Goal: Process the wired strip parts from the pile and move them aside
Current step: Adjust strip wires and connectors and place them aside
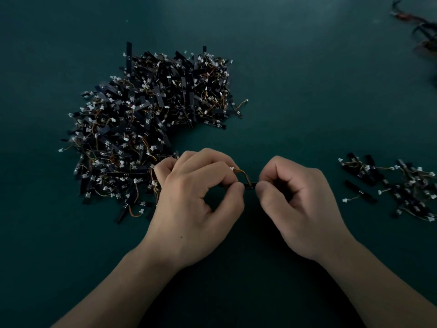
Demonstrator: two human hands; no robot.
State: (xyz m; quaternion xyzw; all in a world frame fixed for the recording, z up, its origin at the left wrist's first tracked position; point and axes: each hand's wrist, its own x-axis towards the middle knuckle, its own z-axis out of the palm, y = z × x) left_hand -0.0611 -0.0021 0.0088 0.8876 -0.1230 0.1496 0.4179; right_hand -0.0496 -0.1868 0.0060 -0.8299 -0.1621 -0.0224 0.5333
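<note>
Though dim light blurs detail, listed: green table [307,67], bare across its far and middle stretches. Pile of wired strip parts [151,119], left of centre, near edge hidden behind left hand [196,200]. Right hand [295,204]. Smaller group of strips [390,185], cropped at the right edge. Dark tangle [421,27], far right corner, unidentifiable. Single wired strip [250,185], front middle, pinched at both ends by both hands, mostly covered.

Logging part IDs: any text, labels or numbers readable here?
No text can be read.
Tiny white marks on black wired strips in the big left pile: too small and blurred.
Black strip held between left hand and right hand: nothing legible.
Smaller right pile and dark green table: no print seen.
</note>
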